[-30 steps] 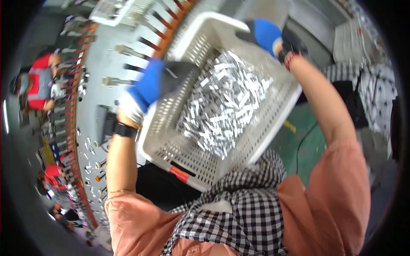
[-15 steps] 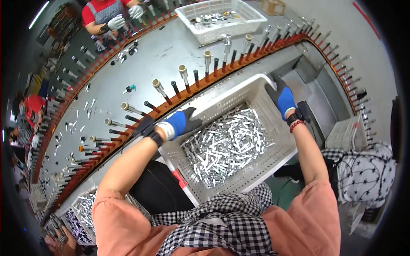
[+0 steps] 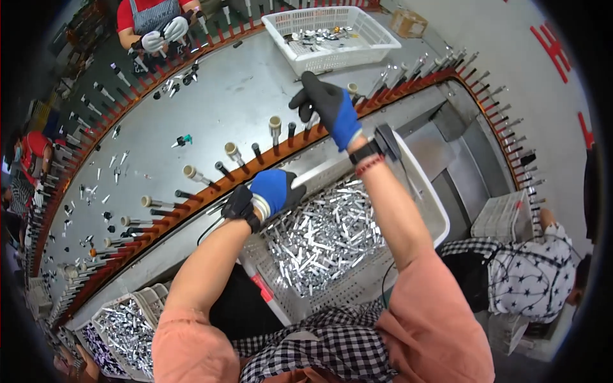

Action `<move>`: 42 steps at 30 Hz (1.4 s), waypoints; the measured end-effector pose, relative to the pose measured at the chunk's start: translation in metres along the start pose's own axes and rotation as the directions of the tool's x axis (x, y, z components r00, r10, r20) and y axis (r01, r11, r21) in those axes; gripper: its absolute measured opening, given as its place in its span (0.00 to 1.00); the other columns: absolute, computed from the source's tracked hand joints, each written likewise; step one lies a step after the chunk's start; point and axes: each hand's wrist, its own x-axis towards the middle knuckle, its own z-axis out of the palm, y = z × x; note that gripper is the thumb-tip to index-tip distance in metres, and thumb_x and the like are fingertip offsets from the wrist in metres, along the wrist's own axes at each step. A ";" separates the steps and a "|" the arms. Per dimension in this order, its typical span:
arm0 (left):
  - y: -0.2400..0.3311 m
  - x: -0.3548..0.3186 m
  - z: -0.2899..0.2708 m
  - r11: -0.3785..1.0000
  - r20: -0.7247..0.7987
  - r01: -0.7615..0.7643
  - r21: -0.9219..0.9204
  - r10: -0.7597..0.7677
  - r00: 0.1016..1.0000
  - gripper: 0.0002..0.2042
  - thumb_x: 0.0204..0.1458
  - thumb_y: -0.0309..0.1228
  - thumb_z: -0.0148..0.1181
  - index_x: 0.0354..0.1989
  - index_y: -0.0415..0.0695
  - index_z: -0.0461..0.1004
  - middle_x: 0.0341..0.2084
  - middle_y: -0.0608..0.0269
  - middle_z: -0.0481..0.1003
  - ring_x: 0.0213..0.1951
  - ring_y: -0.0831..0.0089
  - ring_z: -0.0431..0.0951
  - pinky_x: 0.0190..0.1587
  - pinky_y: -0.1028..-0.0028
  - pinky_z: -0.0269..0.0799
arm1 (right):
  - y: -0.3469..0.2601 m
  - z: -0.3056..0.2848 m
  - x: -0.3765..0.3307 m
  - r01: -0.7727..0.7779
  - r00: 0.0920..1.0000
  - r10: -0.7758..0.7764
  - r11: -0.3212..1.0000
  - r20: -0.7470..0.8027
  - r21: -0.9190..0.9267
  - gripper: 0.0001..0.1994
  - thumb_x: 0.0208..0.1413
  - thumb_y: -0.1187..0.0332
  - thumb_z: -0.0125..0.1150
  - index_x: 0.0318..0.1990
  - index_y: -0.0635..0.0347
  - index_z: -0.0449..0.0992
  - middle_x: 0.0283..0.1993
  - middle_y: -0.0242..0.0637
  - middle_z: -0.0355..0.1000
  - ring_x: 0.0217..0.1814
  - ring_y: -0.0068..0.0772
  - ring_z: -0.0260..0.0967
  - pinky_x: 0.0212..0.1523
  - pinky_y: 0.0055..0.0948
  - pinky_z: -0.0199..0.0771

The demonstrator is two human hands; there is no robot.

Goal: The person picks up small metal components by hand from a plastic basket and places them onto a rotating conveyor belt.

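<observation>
My right hand (image 3: 329,108), in a blue and dark-grey glove, reaches over the row of upright posts (image 3: 290,137). Its fingers are bent around a shiny silver metal part (image 3: 312,121) on one post, mostly hidden by the glove. Over the far left rim of the white plastic basket (image 3: 440,220), my left hand (image 3: 278,191) is gloved the same way. Its fingers are curled in, and what they hold, if anything, is hidden. A heap of small silver metal pieces (image 3: 325,236) lies in the basket, just below both hands.
Beyond the posts, a grey metal table (image 3: 223,96) carries scattered small parts and another white basket (image 3: 332,62). A person's white-gloved hands (image 3: 163,35) work at the far left. A metal trough (image 3: 472,172) lies to the right. More silver parts (image 3: 128,332) fill bins at lower left.
My right hand has left the basket's right rim and moved left and away, up to the posts. My left hand has shifted slightly and its fingers have curled in. The posts have shifted.
</observation>
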 end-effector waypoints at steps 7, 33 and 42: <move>-0.007 0.010 0.019 0.990 -0.121 -0.053 -0.131 0.037 0.992 0.19 0.56 0.49 0.61 0.35 0.44 0.86 0.30 0.45 0.82 0.35 0.46 0.83 0.39 0.53 0.78 | -0.067 0.045 -0.046 0.109 0.979 -0.037 0.927 0.200 -0.358 0.29 0.70 0.47 0.59 0.25 0.64 0.83 0.21 0.31 0.78 0.17 0.20 0.67 0.22 0.26 0.66; 0.003 0.009 -0.001 1.000 -0.031 0.011 -0.029 -0.012 0.999 0.25 0.55 0.54 0.62 0.46 0.44 0.86 0.34 0.46 0.84 0.38 0.48 0.84 0.44 0.55 0.79 | -0.019 -0.175 0.023 0.304 0.817 -0.400 0.911 -0.416 -0.279 0.20 0.76 0.62 0.42 0.62 0.64 0.76 0.59 0.46 0.79 0.57 0.32 0.79 0.63 0.34 0.74; -0.003 0.002 -0.002 0.999 -0.048 0.040 -0.026 -0.042 0.998 0.25 0.54 0.54 0.65 0.45 0.43 0.86 0.33 0.47 0.84 0.38 0.48 0.84 0.43 0.57 0.79 | -0.067 -0.106 -0.012 -0.070 0.960 0.150 0.945 0.236 -0.318 0.28 0.70 0.45 0.54 0.39 0.62 0.87 0.28 0.36 0.81 0.32 0.25 0.73 0.38 0.26 0.72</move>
